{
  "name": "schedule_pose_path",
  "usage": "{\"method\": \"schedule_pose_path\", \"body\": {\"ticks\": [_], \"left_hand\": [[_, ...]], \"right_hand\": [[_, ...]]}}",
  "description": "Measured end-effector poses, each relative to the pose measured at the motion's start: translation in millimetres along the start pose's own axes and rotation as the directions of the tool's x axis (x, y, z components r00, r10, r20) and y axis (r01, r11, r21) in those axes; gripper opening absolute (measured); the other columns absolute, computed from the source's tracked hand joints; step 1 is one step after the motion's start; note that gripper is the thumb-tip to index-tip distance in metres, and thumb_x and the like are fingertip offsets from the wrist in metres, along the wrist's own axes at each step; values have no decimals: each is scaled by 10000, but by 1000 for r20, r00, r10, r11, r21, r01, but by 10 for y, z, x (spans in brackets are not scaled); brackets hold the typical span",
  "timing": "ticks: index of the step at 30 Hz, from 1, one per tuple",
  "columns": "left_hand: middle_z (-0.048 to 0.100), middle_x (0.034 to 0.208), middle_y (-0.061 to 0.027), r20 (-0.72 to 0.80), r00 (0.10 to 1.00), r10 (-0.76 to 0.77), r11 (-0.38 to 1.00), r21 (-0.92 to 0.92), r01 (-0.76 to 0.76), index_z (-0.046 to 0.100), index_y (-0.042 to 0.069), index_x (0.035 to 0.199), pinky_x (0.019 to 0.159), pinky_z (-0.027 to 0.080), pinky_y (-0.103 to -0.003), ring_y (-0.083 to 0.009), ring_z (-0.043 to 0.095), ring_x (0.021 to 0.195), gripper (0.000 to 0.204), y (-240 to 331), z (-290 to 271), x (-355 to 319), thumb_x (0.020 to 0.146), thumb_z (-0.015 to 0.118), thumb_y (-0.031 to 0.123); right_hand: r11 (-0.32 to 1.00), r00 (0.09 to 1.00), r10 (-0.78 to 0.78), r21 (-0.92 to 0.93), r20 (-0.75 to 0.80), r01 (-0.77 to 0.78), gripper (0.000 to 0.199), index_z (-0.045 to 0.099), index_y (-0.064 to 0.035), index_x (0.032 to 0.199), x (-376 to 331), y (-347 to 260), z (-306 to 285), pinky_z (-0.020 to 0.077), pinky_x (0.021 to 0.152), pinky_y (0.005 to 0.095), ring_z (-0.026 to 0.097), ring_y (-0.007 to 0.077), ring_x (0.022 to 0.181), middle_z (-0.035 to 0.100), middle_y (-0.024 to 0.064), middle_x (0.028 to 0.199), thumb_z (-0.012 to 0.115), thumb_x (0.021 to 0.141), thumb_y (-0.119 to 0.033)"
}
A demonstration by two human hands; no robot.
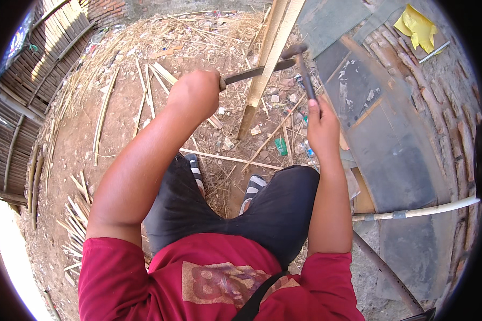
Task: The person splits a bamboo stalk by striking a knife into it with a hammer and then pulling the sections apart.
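My left hand (pixel 194 95) is closed around the handle of a long-bladed knife (pixel 245 75). Its dark blade points right and crosses a tall bamboo piece (pixel 262 67), which is split lengthwise and leans slightly, its lower end near the ground. The blade seems to sit in the split. In my right hand (pixel 325 130) is a hammer (pixel 307 77), gripped by its dark handle with the index finger or thumb laid along it. The hammer head is at the blade's tip, right of the bamboo; whether they touch I cannot tell.
Loose bamboo strips (pixel 106 115) lie on the littered dirt ground, with a pile of split pieces (pixel 77 219) at the left. Dark sheets (pixel 359 80) and stacked logs (pixel 455 139) line the right side. A pale pole (pixel 434 209) juts in there. A slatted wall (pixel 16 115) stands far left.
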State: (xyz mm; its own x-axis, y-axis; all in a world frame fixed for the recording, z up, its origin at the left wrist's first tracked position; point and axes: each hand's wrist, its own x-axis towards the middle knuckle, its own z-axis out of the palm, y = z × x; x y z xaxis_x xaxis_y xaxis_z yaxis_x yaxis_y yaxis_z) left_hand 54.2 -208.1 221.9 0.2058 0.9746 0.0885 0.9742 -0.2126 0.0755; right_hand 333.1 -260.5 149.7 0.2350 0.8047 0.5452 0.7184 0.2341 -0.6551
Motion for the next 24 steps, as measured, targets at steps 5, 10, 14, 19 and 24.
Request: {"method": "schedule_pose_path", "body": {"ticks": [5, 10, 14, 19, 24], "left_hand": [[744, 976, -189, -3, 1000, 6, 1000, -21, -6, 707, 56, 1055, 839, 582, -468, -356, 734, 928, 185, -28, 39, -58, 973, 584, 167], [743, 984, -196, 10, 1000, -26, 1000, 0, 26, 700, 44, 1066, 843, 581, -471, -363, 732, 933, 197, -33, 70, -7, 978, 576, 170], [742, 982, -205, 16, 999, -41, 999, -15, 41, 693, 37, 1076, 842, 580, -477, -377, 727, 938, 207, -22, 9, -6, 977, 575, 176], [730, 968, -232, 6, 996, -86, 996, 14, 85, 683, 40, 1087, 852, 566, -501, -404, 710, 946, 217, -292, 94, 49, 978, 572, 192], [731, 965, -227, 6, 998, -65, 998, 11, 65, 680, 36, 1086, 848, 566, -504, -405, 711, 939, 228, -228, 84, 40, 982, 573, 208]], "right_hand": [[963, 981, 188, 189, 49, -194, 395, 633, 23, 1261, -22, -198, -125, 476, 660, 323, 567, 155, 690, 614, 57, 760, 540, 1085, -318], [964, 991, 96, 258, -91, -69, 405, 634, 36, 1269, 81, -404, -326, 472, 669, 332, 576, 171, 705, 624, 74, 778, 555, 1077, -312], [991, 992, 115, 54, 55, -118, 401, 642, 31, 1265, -201, 243, -85, 453, 647, 312, 546, 131, 688, 616, 50, 782, 552, 1076, -311], [959, 985, 172, 224, 27, -173, 408, 648, 17, 1269, -113, -14, -264, 445, 639, 305, 530, 113, 684, 594, 35, 769, 562, 1071, -329], [960, 987, 130, 261, -90, -102, 412, 648, 5, 1279, 189, -393, -367, 452, 645, 309, 533, 108, 681, 594, 40, 758, 563, 1070, -339]]}}
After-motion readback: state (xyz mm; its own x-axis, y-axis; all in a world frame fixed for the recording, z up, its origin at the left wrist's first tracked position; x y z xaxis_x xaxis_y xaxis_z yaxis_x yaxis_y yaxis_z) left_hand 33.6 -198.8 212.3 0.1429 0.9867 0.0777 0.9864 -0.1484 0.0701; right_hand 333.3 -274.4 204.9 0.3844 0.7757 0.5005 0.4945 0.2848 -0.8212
